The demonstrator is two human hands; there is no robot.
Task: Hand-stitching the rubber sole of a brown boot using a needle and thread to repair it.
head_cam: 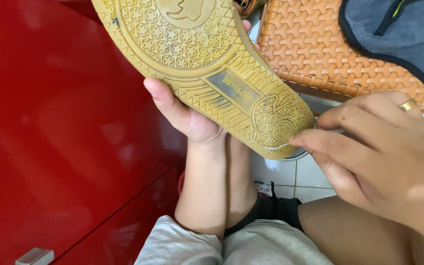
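One label only: a small rectangular grey-tan plate [233,87] with raised lettering, set mid-sole in the yellow rubber shoe sole [207,59], tilted diagonally; no packages, signs or screens visible.

You've got one view only, from your head, aimed steeply down past your chest to your lap and the tiled floor [290,174]. It sits very close: the shoe sole [207,64] fills the upper frame.

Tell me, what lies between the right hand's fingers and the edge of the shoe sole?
In the head view, a thin curved needle bridges the right hand fingers and the tan shoe sole; its tip touches the sole's edge.
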